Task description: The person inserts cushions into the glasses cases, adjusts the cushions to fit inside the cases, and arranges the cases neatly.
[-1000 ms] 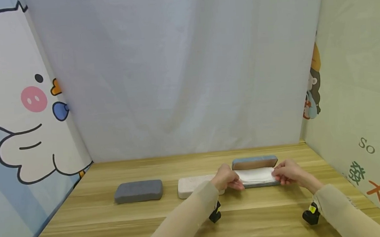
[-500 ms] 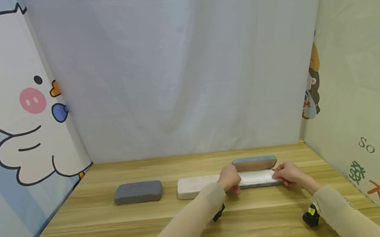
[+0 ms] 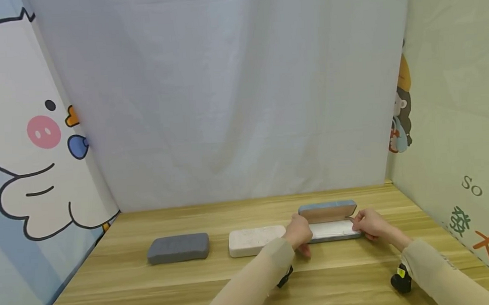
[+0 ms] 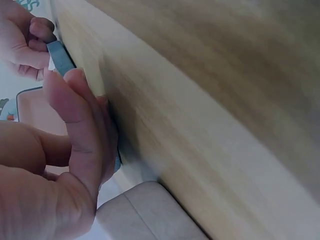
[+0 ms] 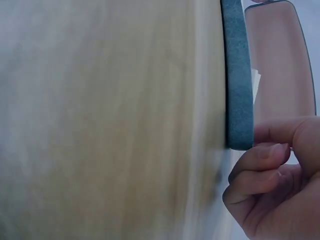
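A blue glasses case with a pinkish lining lies on the table, its lid raised. Folded white cloth fills its base. At the case's left end is my left hand; in the left wrist view some fingers stretch along the outside front while another reaches inward, its tip hidden. My right hand pinches the cloth at the right end. The right wrist view shows its index finger reaching over the end wall and the other fingers curled outside; the thumb tip is hidden.
A cream glasses case stands shut just left of my left hand. Farther left is a dark grey case, also shut. A pale curtain hangs behind the wooden table, with a printed wall to the right.
My left hand has shifted slightly right and turned over the case's left end. The white cloth lies lower and flatter in the base. My right hand has barely moved.
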### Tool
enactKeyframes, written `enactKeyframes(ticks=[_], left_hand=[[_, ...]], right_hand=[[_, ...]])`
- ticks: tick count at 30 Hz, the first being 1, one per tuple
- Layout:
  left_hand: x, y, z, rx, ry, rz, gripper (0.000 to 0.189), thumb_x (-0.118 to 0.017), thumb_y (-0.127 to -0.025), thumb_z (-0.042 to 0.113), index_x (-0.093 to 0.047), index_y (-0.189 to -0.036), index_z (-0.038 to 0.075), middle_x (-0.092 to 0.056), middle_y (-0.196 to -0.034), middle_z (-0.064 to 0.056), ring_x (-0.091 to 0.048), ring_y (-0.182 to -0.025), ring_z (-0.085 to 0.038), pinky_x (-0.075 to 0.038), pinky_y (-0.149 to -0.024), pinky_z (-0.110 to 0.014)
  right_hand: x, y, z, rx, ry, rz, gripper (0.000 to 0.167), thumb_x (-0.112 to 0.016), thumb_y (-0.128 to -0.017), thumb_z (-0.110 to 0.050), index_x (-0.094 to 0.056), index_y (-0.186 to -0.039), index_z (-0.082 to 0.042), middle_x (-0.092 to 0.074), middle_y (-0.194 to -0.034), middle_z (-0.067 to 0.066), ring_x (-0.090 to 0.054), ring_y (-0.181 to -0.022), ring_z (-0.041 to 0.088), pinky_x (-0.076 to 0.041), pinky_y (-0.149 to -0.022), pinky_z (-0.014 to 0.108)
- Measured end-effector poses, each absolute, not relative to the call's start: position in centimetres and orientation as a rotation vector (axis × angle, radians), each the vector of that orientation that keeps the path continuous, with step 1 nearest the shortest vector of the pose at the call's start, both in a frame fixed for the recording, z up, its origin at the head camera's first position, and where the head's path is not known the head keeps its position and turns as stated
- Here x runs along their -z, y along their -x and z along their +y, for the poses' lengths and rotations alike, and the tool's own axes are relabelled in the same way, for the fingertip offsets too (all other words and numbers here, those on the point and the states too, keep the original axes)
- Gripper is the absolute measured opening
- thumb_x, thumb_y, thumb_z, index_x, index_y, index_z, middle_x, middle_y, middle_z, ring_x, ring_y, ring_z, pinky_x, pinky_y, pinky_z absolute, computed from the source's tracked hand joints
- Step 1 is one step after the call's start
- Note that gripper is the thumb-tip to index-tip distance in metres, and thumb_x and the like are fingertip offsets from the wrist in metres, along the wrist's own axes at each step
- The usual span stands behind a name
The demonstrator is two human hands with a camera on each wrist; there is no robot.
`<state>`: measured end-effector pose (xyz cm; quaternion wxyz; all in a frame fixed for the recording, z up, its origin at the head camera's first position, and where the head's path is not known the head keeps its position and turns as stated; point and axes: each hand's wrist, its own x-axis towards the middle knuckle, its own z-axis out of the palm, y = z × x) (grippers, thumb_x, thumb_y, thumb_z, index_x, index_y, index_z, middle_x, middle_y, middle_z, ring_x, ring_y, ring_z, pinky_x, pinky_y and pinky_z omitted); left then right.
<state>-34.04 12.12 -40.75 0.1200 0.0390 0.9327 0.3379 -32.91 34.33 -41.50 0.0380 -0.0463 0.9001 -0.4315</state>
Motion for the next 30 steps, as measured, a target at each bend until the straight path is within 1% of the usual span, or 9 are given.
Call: enactKeyframes(ticks=[2,5,8,10,13,16,19,24,30], left_hand=[[40.7,33.7,11.9,-1.074,-0.094,2.674,0.079,-0.060,-0.085,-0.008,-0.012,-0.147,-0.011,-0.062,-0.057,-0.015,-0.068,-0.051,-0.027,-0.055,-0.042,-0.025],[40.6,33.1,11.2,-1.254,-0.084,2.542,0.085,-0.055,-0.086,-0.006,0.000,-0.151,-0.005,-0.056,-0.050,-0.012,-0.063,-0.043,-0.027,-0.054,-0.039,-0.029],[40.7,32.7,10.3,-1.451,-0.116,2.359,0.092,-0.053,-0.085,-0.007,0.010,-0.152,0.000,-0.051,-0.050,-0.010,-0.058,-0.036,-0.025,-0.057,-0.041,-0.034],[40.7,32.5,9.9,-1.565,-0.117,2.234,0.096,-0.052,-0.083,-0.011,0.013,-0.152,0.003,-0.050,-0.051,-0.009,-0.055,-0.035,-0.022,-0.058,-0.044,-0.036],[40.8,32.4,9.7,-1.689,-0.093,2.074,0.101,-0.052,-0.080,-0.018,0.013,-0.152,0.009,-0.050,-0.055,-0.011,-0.054,-0.038,-0.020,-0.061,-0.050,-0.037],[40.7,32.3,9.8,-1.746,-0.056,1.974,0.103,-0.050,-0.079,-0.024,0.009,-0.153,0.015,-0.052,-0.058,-0.014,-0.056,-0.041,-0.021,-0.062,-0.053,-0.038],[40.7,32.2,10.1,-1.783,-0.018,1.924,0.104,-0.049,-0.078,-0.026,0.008,-0.153,0.020,-0.053,-0.059,-0.015,-0.057,-0.041,-0.022,-0.062,-0.054,-0.038],[40.7,32.1,10.3,-1.782,0.002,1.942,0.101,-0.048,-0.080,-0.025,0.006,-0.153,0.020,-0.053,-0.056,-0.015,-0.055,-0.040,-0.020,-0.060,-0.049,-0.034],[40.9,32.0,10.5,-1.758,-0.018,1.961,0.090,-0.050,-0.082,-0.022,-0.004,-0.148,0.018,-0.053,-0.053,-0.013,-0.054,-0.039,-0.018,-0.054,-0.040,-0.024]], right_hand=[[41.2,32.8,34.6,1.325,0.150,2.765,0.010,-0.059,-0.086,-0.002,-0.052,-0.086,0.005,-0.038,-0.048,-0.008,-0.033,-0.037,0.001,-0.031,-0.037,0.015],[40.7,32.6,35.3,1.316,0.153,2.744,0.025,-0.059,-0.091,-0.011,-0.050,-0.103,0.009,-0.041,-0.050,-0.006,-0.038,-0.040,0.003,-0.034,-0.039,0.017],[40.4,32.6,36.4,1.334,0.169,2.679,0.047,-0.059,-0.094,-0.018,-0.040,-0.126,0.010,-0.049,-0.061,-0.001,-0.045,-0.044,0.006,-0.040,-0.042,0.019],[40.4,32.7,37.2,1.360,0.201,2.603,0.058,-0.058,-0.095,-0.019,-0.031,-0.139,0.007,-0.055,-0.072,0.004,-0.050,-0.049,0.007,-0.042,-0.044,0.019],[40.5,32.8,38.4,1.405,0.281,2.455,0.071,-0.057,-0.095,-0.016,-0.015,-0.149,0.001,-0.060,-0.085,0.008,-0.054,-0.055,0.009,-0.045,-0.046,0.020],[40.7,33.0,39.2,1.438,0.371,2.300,0.081,-0.056,-0.095,-0.011,0.001,-0.153,-0.002,-0.061,-0.089,0.008,-0.053,-0.059,0.010,-0.046,-0.047,0.020],[40.9,33.2,39.5,1.453,0.418,2.210,0.088,-0.056,-0.095,-0.009,0.011,-0.152,-0.006,-0.059,-0.085,0.004,-0.051,-0.059,0.009,-0.046,-0.049,0.020],[40.9,33.7,39.5,1.435,0.464,2.186,0.094,-0.059,-0.093,-0.009,0.014,-0.152,-0.008,-0.056,-0.080,-0.002,-0.047,-0.056,0.007,-0.042,-0.047,0.018],[41.2,33.9,39.6,1.418,0.480,2.197,0.097,-0.061,-0.092,-0.008,0.015,-0.152,-0.006,-0.055,-0.076,-0.004,-0.045,-0.053,0.005,-0.038,-0.045,0.016]])
